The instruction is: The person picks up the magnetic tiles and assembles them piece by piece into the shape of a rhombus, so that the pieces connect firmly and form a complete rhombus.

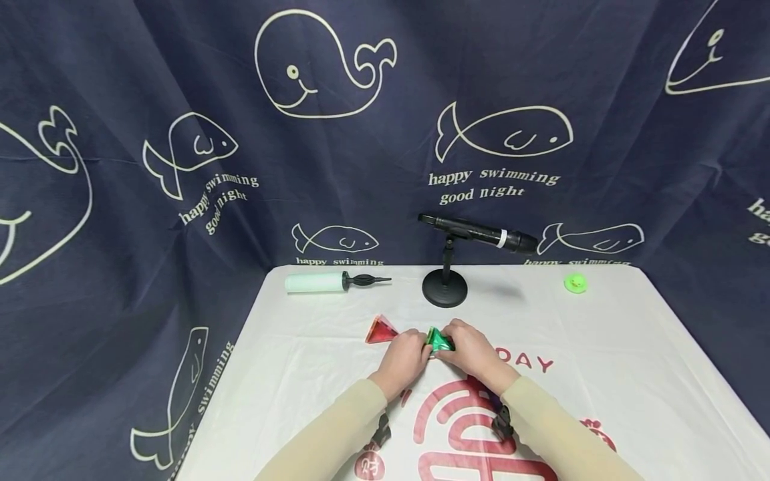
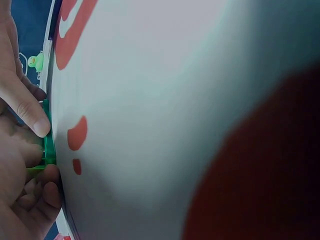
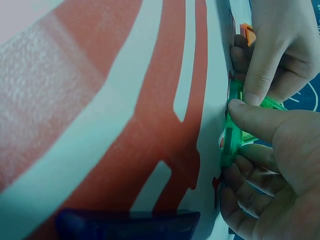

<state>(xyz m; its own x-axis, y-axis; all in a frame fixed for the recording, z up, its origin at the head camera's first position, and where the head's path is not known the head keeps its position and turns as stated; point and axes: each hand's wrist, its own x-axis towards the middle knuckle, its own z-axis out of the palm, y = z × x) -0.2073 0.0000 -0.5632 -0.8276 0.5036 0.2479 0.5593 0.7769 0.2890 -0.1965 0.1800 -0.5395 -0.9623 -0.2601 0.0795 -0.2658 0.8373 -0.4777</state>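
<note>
A green see-through structure of triangular tiles [image 1: 440, 339] stands low on the white tablecloth between both hands. From its left, my left hand [image 1: 408, 357] pinches the edge with thumb and fingertips. My right hand [image 1: 472, 353] grips the other side; in the right wrist view its thumb [image 3: 250, 114] lies along a green tile [image 3: 231, 145], with the fingers curled below. The left wrist view shows the green edge [image 2: 49, 145] close to the cloth, partly hidden by fingers. Just beyond my left hand sits a red pyramid-like tile piece [image 1: 380, 331] with orange and pink edges.
A black microphone [image 1: 481, 234] on a round-based stand [image 1: 445, 288] stands behind the hands. At the back left lies a pale green hand pump [image 1: 319, 282]; at the back right, a small green duck [image 1: 575, 283]. A dark printed curtain [image 1: 361, 167] hangs behind the table.
</note>
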